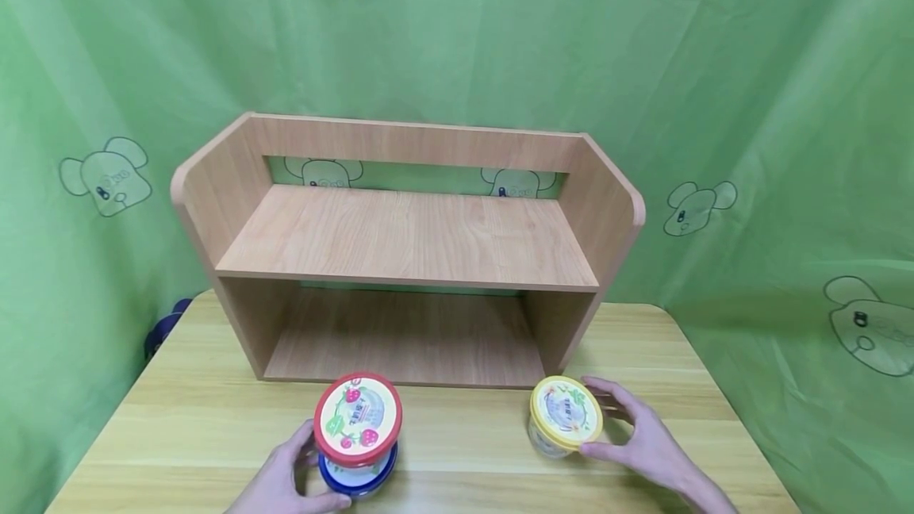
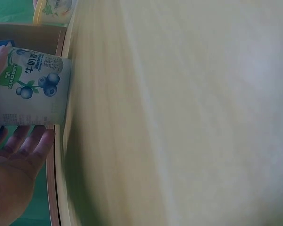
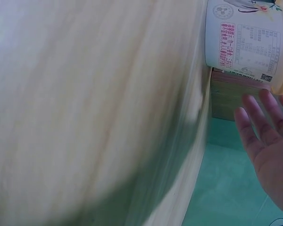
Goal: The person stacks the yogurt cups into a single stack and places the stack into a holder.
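A white paper tub with a blue lid and blueberry print (image 2: 35, 89) stands near the front left of the table, its blue lid (image 1: 357, 485) mostly covered. Stacked on it is a tub with a red lid and berry print (image 1: 359, 419). My left hand (image 1: 282, 478) holds the lower tub from its left side, thumb at the front of the blue lid. To the right, my right hand (image 1: 646, 439) holds a yellow-lidded tub (image 1: 566, 412) by its rim, with thumb in front and fingers behind. Other right fingers (image 3: 257, 110) spread below the lid.
A two-level wooden shelf unit (image 1: 407, 236) stands behind the tubs, its lower front edge close to them. The wooden table (image 1: 464, 439) extends on both sides. A green curtain (image 1: 443, 38) with mouse drawings hangs behind and at the sides.
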The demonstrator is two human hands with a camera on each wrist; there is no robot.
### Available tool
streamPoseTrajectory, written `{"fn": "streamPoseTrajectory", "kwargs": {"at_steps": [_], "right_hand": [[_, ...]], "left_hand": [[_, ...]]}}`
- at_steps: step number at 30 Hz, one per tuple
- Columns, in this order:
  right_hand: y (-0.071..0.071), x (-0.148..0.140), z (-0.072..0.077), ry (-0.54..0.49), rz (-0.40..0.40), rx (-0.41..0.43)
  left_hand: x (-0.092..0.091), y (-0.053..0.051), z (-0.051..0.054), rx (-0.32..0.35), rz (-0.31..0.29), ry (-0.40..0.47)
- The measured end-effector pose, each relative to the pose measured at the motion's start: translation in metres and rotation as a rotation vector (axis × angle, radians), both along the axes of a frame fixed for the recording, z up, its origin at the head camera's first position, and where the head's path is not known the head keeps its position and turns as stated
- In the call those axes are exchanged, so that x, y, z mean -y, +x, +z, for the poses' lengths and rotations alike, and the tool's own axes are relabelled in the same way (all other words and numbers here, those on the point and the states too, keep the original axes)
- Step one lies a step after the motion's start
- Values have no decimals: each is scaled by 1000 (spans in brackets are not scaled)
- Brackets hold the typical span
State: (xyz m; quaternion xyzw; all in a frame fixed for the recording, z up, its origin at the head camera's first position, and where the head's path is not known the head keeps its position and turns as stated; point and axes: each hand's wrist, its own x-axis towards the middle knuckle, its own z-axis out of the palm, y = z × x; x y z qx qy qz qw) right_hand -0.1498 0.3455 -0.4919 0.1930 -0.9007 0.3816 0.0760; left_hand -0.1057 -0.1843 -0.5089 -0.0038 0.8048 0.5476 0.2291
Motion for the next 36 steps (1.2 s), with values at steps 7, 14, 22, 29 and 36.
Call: {"fn": "streamPoseTrajectory", "kwargs": {"at_steps": [7, 14, 22, 29, 36], "right_hand": [[2, 3, 2, 4, 12, 19], [3, 5, 2, 2, 15, 33], [2, 5, -2, -9, 3, 56], [2, 5, -2, -16, 13, 53], [1, 6, -2, -37, 10, 59]], "left_hand": [[-1, 1, -1, -20, -4, -5], [-1, 0, -1, -12, -1, -26], [1, 0, -2, 0, 7, -28], [-1, 0, -4, -7, 6, -27], [-1, 0, -5, -18, 12, -34]]}}
